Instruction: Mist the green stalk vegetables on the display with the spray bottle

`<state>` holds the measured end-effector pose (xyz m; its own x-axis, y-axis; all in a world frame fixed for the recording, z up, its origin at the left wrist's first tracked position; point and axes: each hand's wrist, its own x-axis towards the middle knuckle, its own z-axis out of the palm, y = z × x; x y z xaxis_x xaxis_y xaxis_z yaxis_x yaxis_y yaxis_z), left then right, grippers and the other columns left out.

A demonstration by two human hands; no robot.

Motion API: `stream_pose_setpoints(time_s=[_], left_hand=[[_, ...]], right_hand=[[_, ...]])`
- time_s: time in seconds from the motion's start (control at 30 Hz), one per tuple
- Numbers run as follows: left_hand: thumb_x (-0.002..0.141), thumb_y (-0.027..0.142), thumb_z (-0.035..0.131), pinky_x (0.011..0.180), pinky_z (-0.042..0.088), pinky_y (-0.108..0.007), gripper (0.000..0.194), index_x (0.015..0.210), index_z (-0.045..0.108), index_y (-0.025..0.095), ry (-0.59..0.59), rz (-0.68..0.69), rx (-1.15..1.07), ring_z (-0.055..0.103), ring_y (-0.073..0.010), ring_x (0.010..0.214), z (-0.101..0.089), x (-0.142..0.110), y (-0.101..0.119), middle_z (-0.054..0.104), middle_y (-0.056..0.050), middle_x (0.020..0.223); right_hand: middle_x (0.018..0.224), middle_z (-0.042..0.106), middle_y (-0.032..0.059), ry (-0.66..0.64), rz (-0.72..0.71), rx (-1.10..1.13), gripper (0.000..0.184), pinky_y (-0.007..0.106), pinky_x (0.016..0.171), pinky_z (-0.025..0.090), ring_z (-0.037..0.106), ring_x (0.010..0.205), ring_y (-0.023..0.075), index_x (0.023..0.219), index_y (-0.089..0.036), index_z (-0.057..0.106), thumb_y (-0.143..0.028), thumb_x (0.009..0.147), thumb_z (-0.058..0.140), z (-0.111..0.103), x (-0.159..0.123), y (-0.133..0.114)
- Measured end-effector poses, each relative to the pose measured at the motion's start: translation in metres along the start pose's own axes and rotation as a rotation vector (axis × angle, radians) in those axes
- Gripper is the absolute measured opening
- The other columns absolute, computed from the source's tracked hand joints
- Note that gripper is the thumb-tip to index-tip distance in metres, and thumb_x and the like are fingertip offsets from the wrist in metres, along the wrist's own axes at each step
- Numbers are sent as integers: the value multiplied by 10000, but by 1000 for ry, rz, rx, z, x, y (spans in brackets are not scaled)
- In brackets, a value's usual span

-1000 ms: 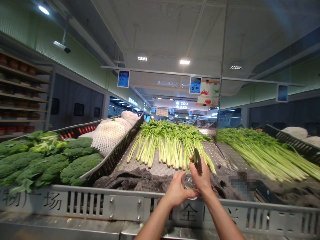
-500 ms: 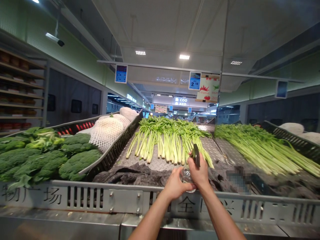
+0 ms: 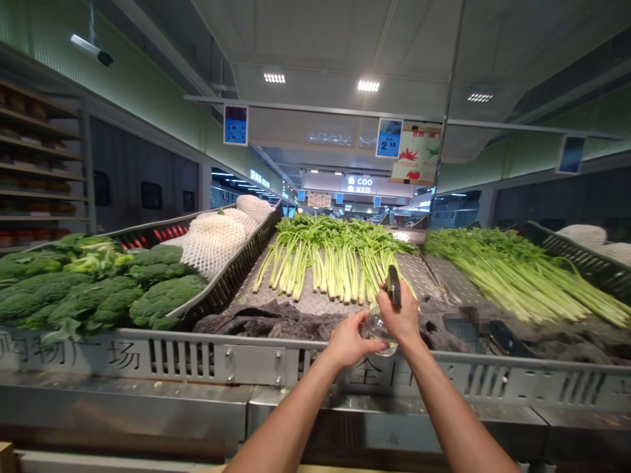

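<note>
A clear spray bottle [image 3: 394, 287] with a black trigger head stands upright above the front rail of the vegetable stand. My right hand [image 3: 403, 320] is wrapped round its neck, just under the head. Lower down, my left hand [image 3: 349, 343] grips the see-through body from the left, thumb across its front; its other fingertips are partly hidden. Just beyond both hands, a row of celery [image 3: 335, 263] lies with pale stalk ends toward me and leaves at the back.
Broccoli [image 3: 93, 289] and white net-wrapped produce [image 3: 217, 240] fill the left, behind a slanted black divider [image 3: 231, 269]. Dark crumpled cloth [image 3: 276, 322] runs along the metal rail [image 3: 172, 351]. A mirror-like panel at right repeats the celery. Price signs [image 3: 389, 138] hang overhead.
The camera view has tilted down a little, so the stand sits higher in the picture. Both hands keep hold of the spray bottle over the rail, with little change in grip.
</note>
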<state>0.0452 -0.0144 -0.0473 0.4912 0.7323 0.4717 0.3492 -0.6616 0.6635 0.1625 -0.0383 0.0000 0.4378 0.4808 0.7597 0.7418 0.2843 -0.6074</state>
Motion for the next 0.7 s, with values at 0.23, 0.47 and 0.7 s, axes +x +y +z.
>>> stream_pose_setpoints(time_s=[0.23, 0.47, 0.7], left_hand=[[531, 544, 590, 617, 407, -261, 648, 1089, 495, 230, -6, -11, 22, 515, -163, 691, -1, -1, 0, 596, -6, 833], [506, 569, 598, 745, 420, -294, 744, 1148, 453, 223, -54, -58, -33, 536, -196, 826, 0, -1, 0, 592, -33, 952], [513, 553, 608, 785, 419, -311, 737, 1155, 445, 229, -68, -69, -49, 542, -199, 871, 1, 0, 0, 588, -41, 1007]], right_hand=[[693, 586, 25, -15, -6, -4, 254, 274, 606, 376, 520, 626, 168, 823, -176, 527, -320, 634, 439, 1, 1, 1], [690, 584, 41, -4, -3, -33, 244, 273, 596, 373, 518, 629, 170, 778, -166, 537, -328, 631, 429, -2, 5, 4], [671, 580, 26, -12, 34, -47, 256, 272, 602, 375, 519, 619, 167, 803, -169, 537, -324, 627, 436, -5, 5, 4]])
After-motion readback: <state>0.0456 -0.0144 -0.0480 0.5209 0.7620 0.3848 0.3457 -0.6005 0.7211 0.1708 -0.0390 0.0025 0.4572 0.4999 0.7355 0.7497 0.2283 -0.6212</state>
